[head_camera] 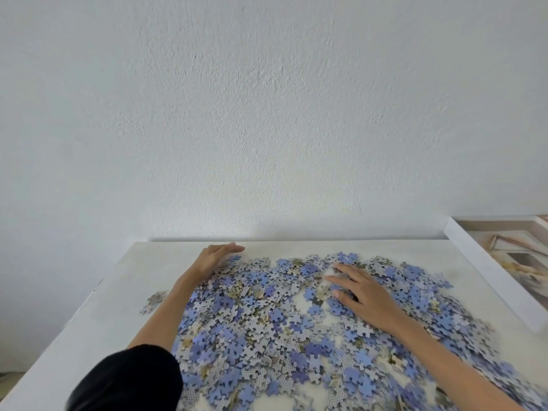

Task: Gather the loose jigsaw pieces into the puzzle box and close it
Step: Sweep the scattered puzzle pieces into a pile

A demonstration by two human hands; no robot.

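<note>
Early in the gather: nothing seen boxed, nothing closed.
Lower left, black sleeve (130,378); above it, stray clump (154,301) apart on white table (103,327). Left of centre, left hand (218,256) flat, fingers straight, holding nothing, bracing far edge of jigsaw pieces (267,336). Right of centre, right hand (364,295) splayed on spread, gripping nothing. Right edge, probable puzzle box (486,268), white-rimmed, contents blurred. Left to do: nearly all.

Thin cardboard jigsaw pieces (267,330), matt blue print on the faces, grey with a fine dotted pattern on the backs. Beneath, a white tabletop (118,292), smooth and matt, faintly smudged. Behind, a white wall (267,114) in rough, grainy plaster, dull. At lower left, a black sleeve (130,378) of soft, matt cloth.
</note>
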